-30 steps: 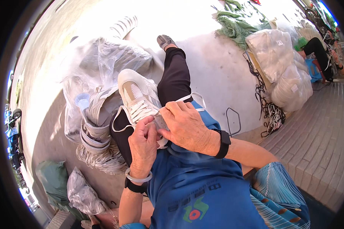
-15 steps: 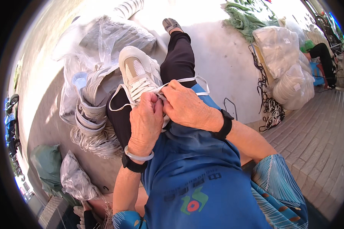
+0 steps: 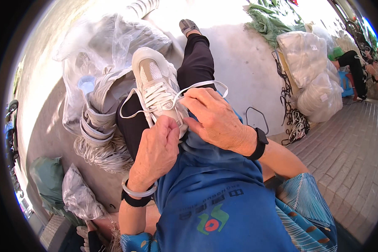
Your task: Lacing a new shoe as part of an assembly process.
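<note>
A beige and white sneaker (image 3: 149,69) with crisscrossed white laces rests on my thigh, toe pointing away from me. My left hand (image 3: 155,145) is closed, thumb and forefinger pinched together at the shoe's near, ankle end; whatever lies between those fingertips is hidden. To its right, my right hand (image 3: 216,119) has its fingers curled at the side of the shoe's opening. The white shoelace (image 3: 206,84) rises from the top eyelets, loops out to the right and runs back into that hand. Another loose lace end (image 3: 124,111) hangs in a loop on the shoe's left side.
Curved grey-white shoe pieces (image 3: 98,119) and a bundle of laces (image 3: 101,155) lie to the left, near clear plastic bags (image 3: 126,35). At right are stuffed plastic sacks (image 3: 304,56), dark cords (image 3: 287,88) and green netting (image 3: 269,21). Another person sits far right.
My hands have moved apart and back from the laces. The left one has dropped toward the shoe's ankle end; the right one has shifted right. More of the laced front now shows.
</note>
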`<control>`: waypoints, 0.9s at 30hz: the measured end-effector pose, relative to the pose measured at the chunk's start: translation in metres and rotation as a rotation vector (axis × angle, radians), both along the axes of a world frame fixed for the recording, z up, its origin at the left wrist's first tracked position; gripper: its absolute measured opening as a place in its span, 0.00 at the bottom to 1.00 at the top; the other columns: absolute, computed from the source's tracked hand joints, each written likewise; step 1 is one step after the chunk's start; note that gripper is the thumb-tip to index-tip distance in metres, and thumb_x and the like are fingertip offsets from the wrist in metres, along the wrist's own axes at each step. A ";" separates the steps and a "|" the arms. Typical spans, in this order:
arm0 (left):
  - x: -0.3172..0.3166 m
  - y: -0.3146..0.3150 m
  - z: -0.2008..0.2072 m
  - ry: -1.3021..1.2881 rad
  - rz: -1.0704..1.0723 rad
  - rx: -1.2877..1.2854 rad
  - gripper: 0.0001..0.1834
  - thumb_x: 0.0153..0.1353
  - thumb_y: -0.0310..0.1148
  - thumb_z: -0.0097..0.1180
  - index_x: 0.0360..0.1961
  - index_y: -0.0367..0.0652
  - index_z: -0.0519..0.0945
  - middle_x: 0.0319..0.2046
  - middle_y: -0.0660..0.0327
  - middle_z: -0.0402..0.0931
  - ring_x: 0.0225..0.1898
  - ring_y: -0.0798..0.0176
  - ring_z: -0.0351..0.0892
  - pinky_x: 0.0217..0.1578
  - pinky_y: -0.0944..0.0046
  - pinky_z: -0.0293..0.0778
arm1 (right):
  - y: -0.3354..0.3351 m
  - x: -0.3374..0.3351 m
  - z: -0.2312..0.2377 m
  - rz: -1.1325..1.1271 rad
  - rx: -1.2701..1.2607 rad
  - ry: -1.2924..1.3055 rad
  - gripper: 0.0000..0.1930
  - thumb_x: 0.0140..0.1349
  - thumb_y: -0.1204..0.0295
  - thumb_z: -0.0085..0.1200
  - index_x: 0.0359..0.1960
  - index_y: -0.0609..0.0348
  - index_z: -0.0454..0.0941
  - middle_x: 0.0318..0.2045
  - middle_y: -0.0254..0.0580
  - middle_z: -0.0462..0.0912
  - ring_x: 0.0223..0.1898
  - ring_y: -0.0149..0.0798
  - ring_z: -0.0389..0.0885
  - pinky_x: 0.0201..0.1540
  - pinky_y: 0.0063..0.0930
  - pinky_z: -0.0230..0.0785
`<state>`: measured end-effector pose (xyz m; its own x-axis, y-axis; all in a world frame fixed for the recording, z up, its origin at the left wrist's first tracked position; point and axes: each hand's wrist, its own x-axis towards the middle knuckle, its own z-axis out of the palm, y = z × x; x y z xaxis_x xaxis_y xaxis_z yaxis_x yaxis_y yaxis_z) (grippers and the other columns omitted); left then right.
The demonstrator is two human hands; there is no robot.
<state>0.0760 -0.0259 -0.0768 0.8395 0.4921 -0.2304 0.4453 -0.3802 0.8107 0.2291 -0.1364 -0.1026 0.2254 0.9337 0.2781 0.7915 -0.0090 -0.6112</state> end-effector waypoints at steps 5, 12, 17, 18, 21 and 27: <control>-0.033 -0.010 0.068 -0.019 -0.421 -0.882 0.05 0.68 0.29 0.50 0.38 0.39 0.70 0.16 0.68 0.71 0.16 0.77 0.72 0.16 0.75 0.66 | -0.006 -0.022 0.006 0.291 0.111 0.007 0.24 0.53 0.74 0.61 0.53 0.61 0.73 0.57 0.47 0.72 0.48 0.49 0.76 0.49 0.40 0.71; -0.059 -0.013 0.059 -0.133 -0.599 -1.196 0.06 0.66 0.28 0.55 0.38 0.37 0.72 0.18 0.65 0.74 0.17 0.73 0.74 0.18 0.73 0.68 | -0.010 -0.029 0.033 0.551 -0.086 0.527 0.09 0.62 0.70 0.56 0.39 0.59 0.75 0.29 0.41 0.75 0.27 0.46 0.76 0.28 0.35 0.69; -0.070 0.019 0.037 -0.006 0.076 -0.897 0.10 0.67 0.34 0.55 0.39 0.37 0.77 0.23 0.66 0.76 0.17 0.77 0.69 0.18 0.74 0.66 | -0.017 -0.033 0.063 0.588 -0.176 0.699 0.03 0.63 0.74 0.51 0.34 0.59 0.74 0.28 0.40 0.75 0.28 0.47 0.77 0.28 0.35 0.69; -0.062 0.021 0.021 -0.031 0.276 -0.761 0.10 0.67 0.34 0.54 0.40 0.36 0.76 0.24 0.65 0.75 0.15 0.76 0.67 0.16 0.74 0.66 | -0.012 -0.041 0.057 0.637 -0.203 0.664 0.03 0.60 0.77 0.50 0.33 0.61 0.75 0.28 0.42 0.77 0.29 0.49 0.78 0.29 0.37 0.71; -0.038 0.031 -0.021 -0.150 0.474 -0.377 0.10 0.67 0.32 0.54 0.43 0.36 0.77 0.27 0.66 0.74 0.15 0.77 0.64 0.16 0.73 0.63 | -0.004 -0.061 0.056 0.657 -0.185 0.526 0.02 0.58 0.76 0.50 0.31 0.61 0.74 0.27 0.41 0.75 0.28 0.47 0.77 0.26 0.36 0.68; -0.028 0.048 -0.058 -0.181 0.269 0.122 0.09 0.64 0.25 0.54 0.45 0.37 0.77 0.28 0.58 0.74 0.25 0.64 0.74 0.29 0.65 0.71 | 0.001 -0.057 0.061 0.618 -0.186 0.605 0.03 0.57 0.76 0.50 0.27 0.62 0.72 0.23 0.42 0.74 0.26 0.49 0.76 0.26 0.37 0.68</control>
<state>0.0481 0.0222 -0.1348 0.6976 0.7163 -0.0154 0.3963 -0.3679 0.8412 0.1721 -0.1357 -0.0411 -0.2750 0.9556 0.1059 0.2296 0.1722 -0.9579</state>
